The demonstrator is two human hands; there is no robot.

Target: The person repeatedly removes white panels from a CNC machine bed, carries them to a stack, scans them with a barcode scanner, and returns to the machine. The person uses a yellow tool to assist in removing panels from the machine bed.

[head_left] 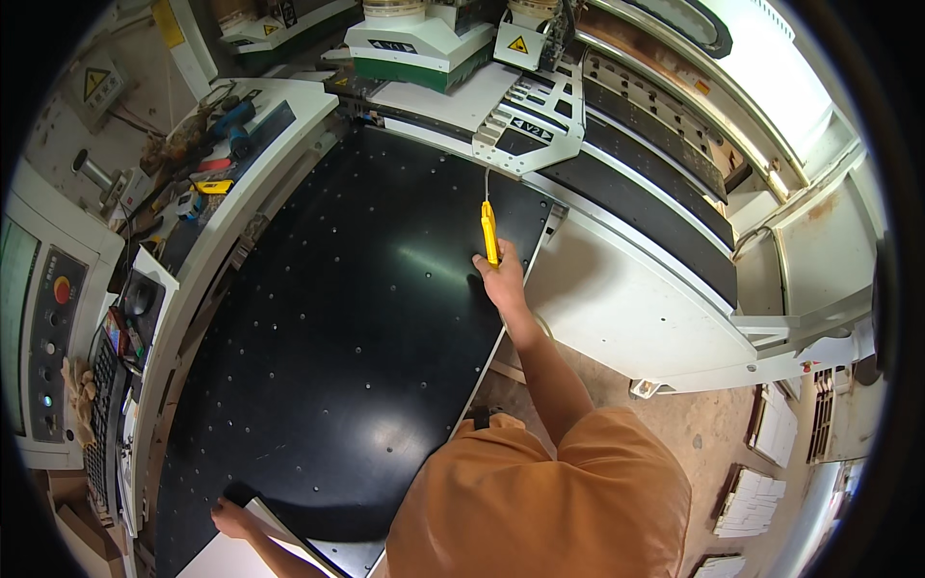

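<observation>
My right hand [503, 279] is wrapped round a yellow air blow gun [489, 231], held over the far right edge of the black table [356, 289]. The gun's thin metal nozzle points away from me, toward the white machine frame [535, 125]. A pale hose [542, 326] shows beside my right forearm. At the lower left, my left hand [231, 520] grips the far edge of a white panel [226, 559]. Part of this panel lies beyond the picture's lower edge, and its side casts a shadow on the black surface.
White and green machine heads [414, 53] stand at the back. On the left are a shelf with tools [207, 183], a keyboard [99, 424] and a control panel with a red button [63, 289]. A white machine bed [617, 299] lies right; stacked boards [750, 501] rest on the floor.
</observation>
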